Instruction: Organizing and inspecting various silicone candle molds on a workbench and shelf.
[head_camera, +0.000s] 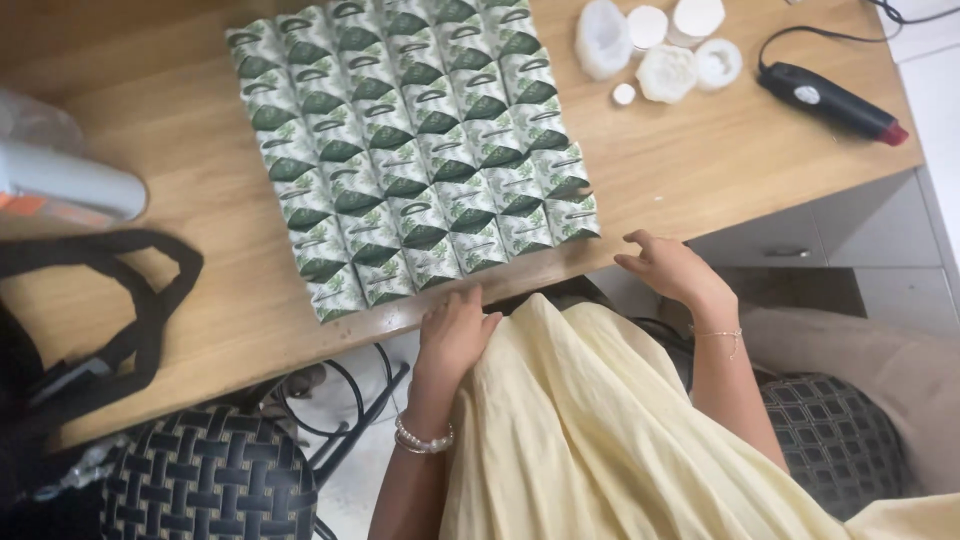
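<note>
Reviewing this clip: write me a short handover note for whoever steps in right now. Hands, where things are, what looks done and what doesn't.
Left hand: empty, fingers resting at the near table edge, just below the woven mat.
Right hand: empty, open, hovering off the table edge right of the mat, touching nothing.
Green-and-white woven mat: flat on the wooden table, tilted, many folded pieces interlocked into a grid.
Far right: white moulds and lids, black heat tool with cord.
Done: mat looks assembled. Left: cannot tell from this view; edges appear unfinished.
</note>
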